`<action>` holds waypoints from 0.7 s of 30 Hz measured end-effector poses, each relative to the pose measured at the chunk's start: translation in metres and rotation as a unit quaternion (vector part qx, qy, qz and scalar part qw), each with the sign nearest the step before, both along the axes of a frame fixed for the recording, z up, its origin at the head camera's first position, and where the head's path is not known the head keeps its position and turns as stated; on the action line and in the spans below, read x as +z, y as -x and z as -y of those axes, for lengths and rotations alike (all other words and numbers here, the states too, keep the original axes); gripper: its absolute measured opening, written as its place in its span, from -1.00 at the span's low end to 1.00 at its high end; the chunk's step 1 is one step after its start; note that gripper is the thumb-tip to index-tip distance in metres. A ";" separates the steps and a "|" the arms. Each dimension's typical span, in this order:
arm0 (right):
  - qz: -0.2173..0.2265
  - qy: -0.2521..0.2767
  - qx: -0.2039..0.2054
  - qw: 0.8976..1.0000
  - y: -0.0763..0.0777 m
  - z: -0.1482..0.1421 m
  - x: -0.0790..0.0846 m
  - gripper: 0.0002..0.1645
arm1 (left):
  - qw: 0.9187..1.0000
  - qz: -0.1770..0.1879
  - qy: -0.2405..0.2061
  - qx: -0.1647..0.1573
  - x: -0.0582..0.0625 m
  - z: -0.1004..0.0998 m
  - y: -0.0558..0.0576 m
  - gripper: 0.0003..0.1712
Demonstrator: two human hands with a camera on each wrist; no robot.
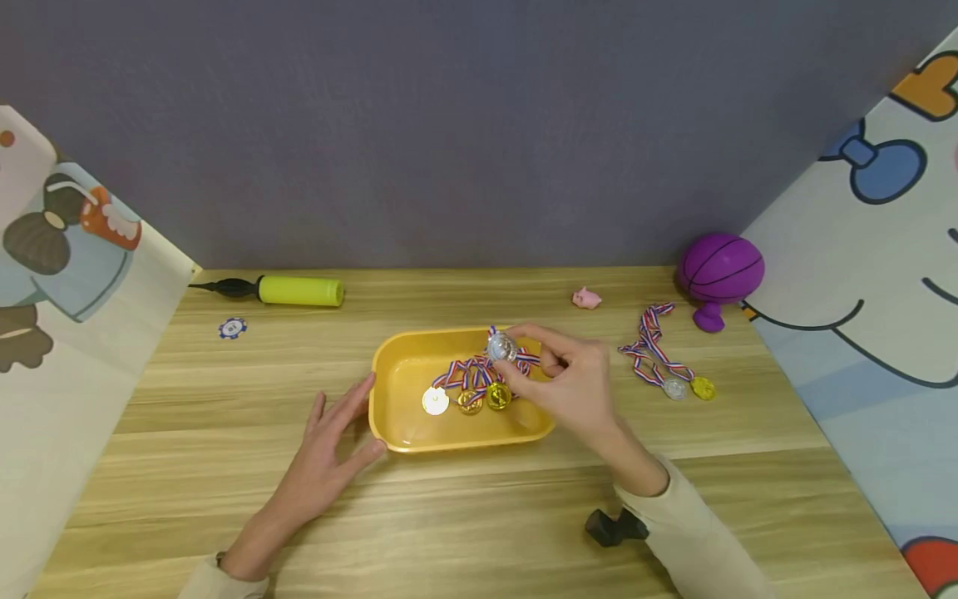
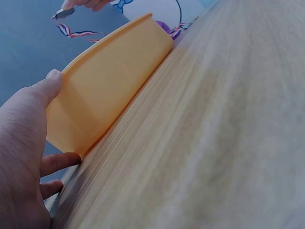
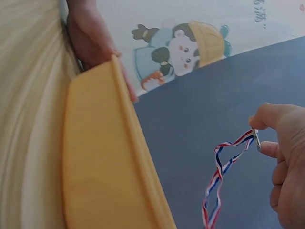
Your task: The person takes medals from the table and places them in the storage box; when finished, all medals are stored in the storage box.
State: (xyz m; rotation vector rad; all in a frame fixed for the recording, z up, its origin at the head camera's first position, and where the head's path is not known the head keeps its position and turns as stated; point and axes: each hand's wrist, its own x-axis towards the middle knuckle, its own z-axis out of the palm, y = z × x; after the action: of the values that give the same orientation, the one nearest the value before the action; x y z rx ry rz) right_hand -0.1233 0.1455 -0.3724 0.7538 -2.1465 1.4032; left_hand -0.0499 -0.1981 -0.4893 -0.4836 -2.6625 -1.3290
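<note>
My right hand (image 1: 572, 374) pinches a silver medal (image 1: 501, 346) between thumb and fingertip, above a yellow plastic bin (image 1: 404, 445). From that medal a red, white and blue ribbon (image 3: 219, 171) hangs down, seen in the right wrist view. Inside the bin lie gold medals, among them a bright one (image 1: 436, 400) and a darker one (image 1: 498, 396), with striped ribbons bunched behind them. My left hand (image 1: 323, 462) rests against the bin's left end with its fingers spread, and its thumb (image 2: 53, 81) touches the rim.
Right of the bin lie a silver medal (image 1: 674, 388) and a gold medal (image 1: 703, 388) with ribbons. Behind them are a purple basketball (image 1: 721, 268) and a pink pig (image 1: 586, 298). A yellow-green pump (image 1: 299, 290) and poker chip (image 1: 233, 328) lie left; a black dumbbell (image 1: 615, 527) lies by the right forearm.
</note>
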 end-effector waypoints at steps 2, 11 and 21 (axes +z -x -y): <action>-0.007 -0.006 0.004 1.000 0.000 0.007 -0.004 -0.68 | 1.000 0.000 0.000 0.000 0.000 0.000 0.000 0.05; -0.014 -0.040 0.002 0.999 -0.003 0.033 -0.016 -0.69 | 1.000 -0.001 0.001 0.000 -0.001 0.001 0.000 0.06; 0.009 -0.092 0.002 0.996 -0.007 0.057 -0.023 -0.67 | 1.000 0.003 0.005 0.002 0.000 0.001 0.000 0.06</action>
State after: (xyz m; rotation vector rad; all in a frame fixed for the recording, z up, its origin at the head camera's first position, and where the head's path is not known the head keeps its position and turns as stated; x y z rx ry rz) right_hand -0.1160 0.0886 -0.3959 0.8147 -2.3121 1.2306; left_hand -0.0498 -0.1989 -0.4897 -0.4756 -2.6747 -1.3199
